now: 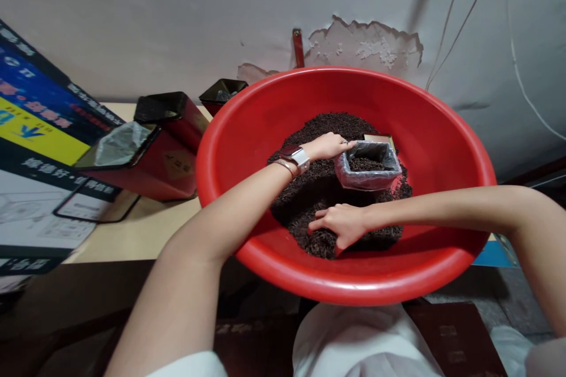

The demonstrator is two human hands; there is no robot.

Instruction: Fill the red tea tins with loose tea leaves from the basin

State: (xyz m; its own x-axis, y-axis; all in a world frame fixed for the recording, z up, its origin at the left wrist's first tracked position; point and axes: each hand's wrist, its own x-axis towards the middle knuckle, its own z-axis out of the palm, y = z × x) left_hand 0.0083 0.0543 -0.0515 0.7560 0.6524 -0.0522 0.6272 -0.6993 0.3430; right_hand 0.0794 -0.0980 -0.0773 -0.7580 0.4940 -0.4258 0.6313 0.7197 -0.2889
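A big red plastic basin (247,129) holds a heap of dark loose tea leaves (309,200). In the heap stands a small container lined with a clear plastic bag (368,166), partly filled with the leaves. My left hand (329,146), with a watch and bracelet on the wrist, grips the rim of that bag on its left side. My right hand (340,225) lies on the leaves in front of the container, fingers spread and pressed into the heap.
Left of the basin, red tins lined with plastic (141,159) stand and lie on a light wooden table (132,235). Printed cardboard boxes (30,129) sit at the far left. A peeling wall (362,41) is behind.
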